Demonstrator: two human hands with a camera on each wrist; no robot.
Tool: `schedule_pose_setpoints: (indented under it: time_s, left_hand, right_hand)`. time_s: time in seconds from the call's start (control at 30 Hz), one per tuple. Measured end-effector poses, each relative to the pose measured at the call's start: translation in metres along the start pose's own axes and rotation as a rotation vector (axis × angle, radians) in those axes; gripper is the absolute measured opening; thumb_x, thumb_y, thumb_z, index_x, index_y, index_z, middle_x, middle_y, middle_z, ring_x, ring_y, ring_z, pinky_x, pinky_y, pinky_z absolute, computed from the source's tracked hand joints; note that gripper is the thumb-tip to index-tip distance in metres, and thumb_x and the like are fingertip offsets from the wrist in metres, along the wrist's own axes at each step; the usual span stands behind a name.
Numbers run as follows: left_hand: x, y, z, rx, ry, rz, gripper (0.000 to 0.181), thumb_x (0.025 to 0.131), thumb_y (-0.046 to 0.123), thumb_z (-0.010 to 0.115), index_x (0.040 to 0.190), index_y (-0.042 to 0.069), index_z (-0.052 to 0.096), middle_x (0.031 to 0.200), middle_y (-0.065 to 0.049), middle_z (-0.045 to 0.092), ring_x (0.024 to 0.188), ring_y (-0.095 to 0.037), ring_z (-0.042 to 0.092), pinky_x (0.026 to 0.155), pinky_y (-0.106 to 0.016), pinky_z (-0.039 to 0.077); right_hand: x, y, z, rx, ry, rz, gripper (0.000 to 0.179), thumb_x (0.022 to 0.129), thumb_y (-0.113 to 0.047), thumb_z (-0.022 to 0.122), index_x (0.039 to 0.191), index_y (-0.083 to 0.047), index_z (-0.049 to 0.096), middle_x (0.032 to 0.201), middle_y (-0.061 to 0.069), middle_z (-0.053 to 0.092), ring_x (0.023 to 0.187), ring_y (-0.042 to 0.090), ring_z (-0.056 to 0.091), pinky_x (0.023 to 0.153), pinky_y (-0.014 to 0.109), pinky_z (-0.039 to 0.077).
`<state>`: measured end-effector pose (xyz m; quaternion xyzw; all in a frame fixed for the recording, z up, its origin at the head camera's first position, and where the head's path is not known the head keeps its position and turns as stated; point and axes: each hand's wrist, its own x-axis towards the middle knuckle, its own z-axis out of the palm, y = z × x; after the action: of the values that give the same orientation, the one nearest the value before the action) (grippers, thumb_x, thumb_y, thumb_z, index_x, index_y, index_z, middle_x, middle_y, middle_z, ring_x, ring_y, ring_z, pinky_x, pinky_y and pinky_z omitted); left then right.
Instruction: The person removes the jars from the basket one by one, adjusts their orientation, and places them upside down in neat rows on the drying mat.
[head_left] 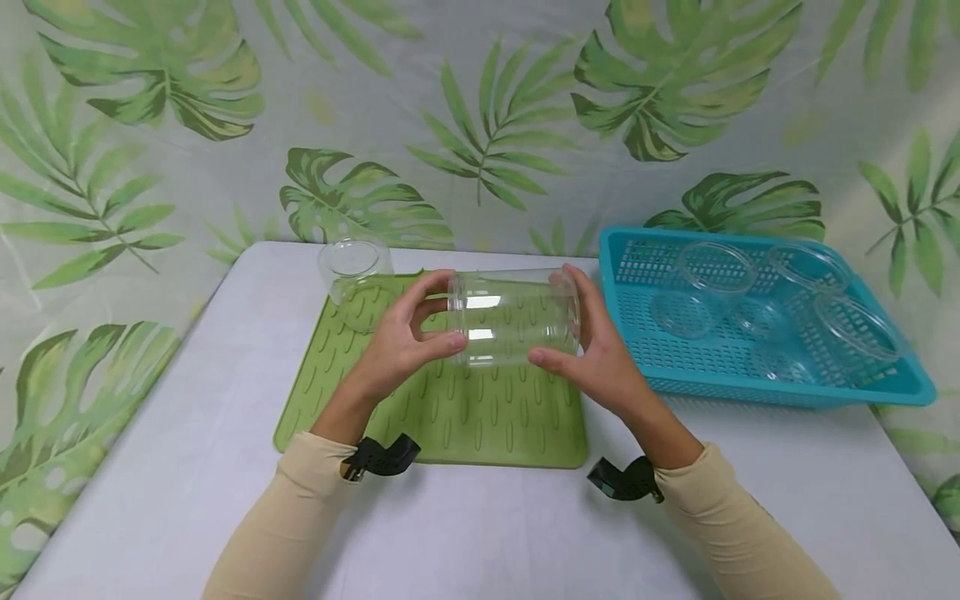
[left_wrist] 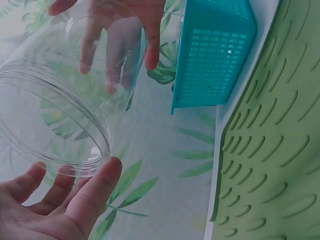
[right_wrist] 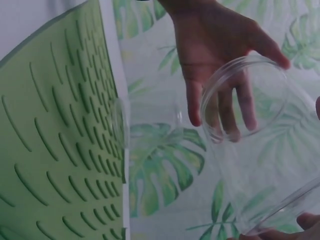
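Note:
A clear jar (head_left: 517,321) lies sideways in the air above the green ridged mat (head_left: 487,429), held between both hands. My left hand (head_left: 400,343) grips its threaded rim end, thumb in front and fingers behind. At the opposite end, my right hand (head_left: 600,358) holds the jar the same way. In the left wrist view, the jar (left_wrist: 75,100) has a ringed rim near the left thumb, and the right fingers show through its wall. The right wrist view shows the jar (right_wrist: 277,155) tilted, with the left hand (right_wrist: 215,55) around its far end.
Another clear jar (head_left: 356,283) stands at the mat's back left corner. To the right, a blue perforated basket (head_left: 757,390) holds several clear jars (head_left: 712,287). A white-covered table (head_left: 465,533) lies beneath, with a leaf-patterned cloth (head_left: 525,125) behind.

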<state>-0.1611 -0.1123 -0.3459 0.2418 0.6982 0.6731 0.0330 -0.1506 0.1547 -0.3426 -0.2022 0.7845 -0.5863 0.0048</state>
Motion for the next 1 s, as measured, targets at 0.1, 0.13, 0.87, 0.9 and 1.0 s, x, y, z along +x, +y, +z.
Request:
schedule_pose_setpoints:
  time_s: [0.1, 0.13, 0.87, 0.9, 1.0]
  left_hand:
    - [0.000, -0.001, 0.001, -0.057, 0.000, 0.008, 0.081, 0.084, 0.019, 0.074, 0.151, 0.005, 0.032, 0.151, -0.022, 0.035, 0.137, -0.041, 0.041, 0.092, -0.027, 0.057]
    - [0.000, -0.002, 0.001, -0.080, -0.001, 0.010, 0.080, 0.084, 0.018, 0.073, 0.151, 0.005, 0.032, 0.151, -0.023, 0.035, 0.137, -0.044, 0.040, 0.091, -0.026, 0.057]
    - [-0.001, -0.008, 0.006, -0.253, -0.027, 0.031, 0.098, 0.083, 0.048, 0.077, 0.153, 0.002, 0.026, 0.149, -0.019, 0.036, 0.132, -0.027, 0.047, 0.092, -0.030, 0.058]
    - [-0.001, -0.008, 0.006, -0.253, -0.030, 0.030, 0.098, 0.083, 0.049, 0.077, 0.153, 0.002, 0.026, 0.150, -0.021, 0.035, 0.133, -0.027, 0.046, 0.092, -0.030, 0.058]
    - [0.000, -0.008, 0.006, -0.247, -0.054, 0.026, 0.096, 0.085, 0.046, 0.075, 0.155, 0.003, 0.024, 0.153, -0.026, 0.029, 0.137, -0.035, 0.041, 0.094, -0.031, 0.057]
  right_hand:
    - [0.001, 0.000, 0.000, 0.116, -0.021, -0.020, 0.099, 0.087, -0.015, 0.076, 0.159, -0.027, 0.010, 0.165, 0.002, 0.020, 0.153, 0.025, 0.020, 0.122, 0.061, 0.021]
    - [0.001, 0.001, -0.001, 0.165, -0.030, -0.025, 0.099, 0.086, -0.015, 0.076, 0.159, -0.026, 0.010, 0.165, 0.002, 0.020, 0.152, 0.027, 0.021, 0.122, 0.058, 0.023]
    - [0.003, 0.018, 0.001, 0.518, -0.074, -0.277, 0.098, 0.084, -0.018, 0.081, 0.158, -0.012, 0.018, 0.155, 0.008, 0.036, 0.140, 0.023, 0.045, 0.108, 0.030, 0.047]
    - [0.003, 0.018, 0.001, 0.517, -0.074, -0.281, 0.097, 0.084, -0.017, 0.080, 0.158, -0.013, 0.018, 0.155, 0.007, 0.036, 0.140, 0.023, 0.045, 0.108, 0.030, 0.047]
    - [0.004, 0.018, 0.000, 0.513, -0.074, -0.287, 0.096, 0.084, -0.016, 0.080, 0.158, -0.013, 0.019, 0.155, 0.009, 0.036, 0.140, 0.023, 0.045, 0.109, 0.030, 0.047]
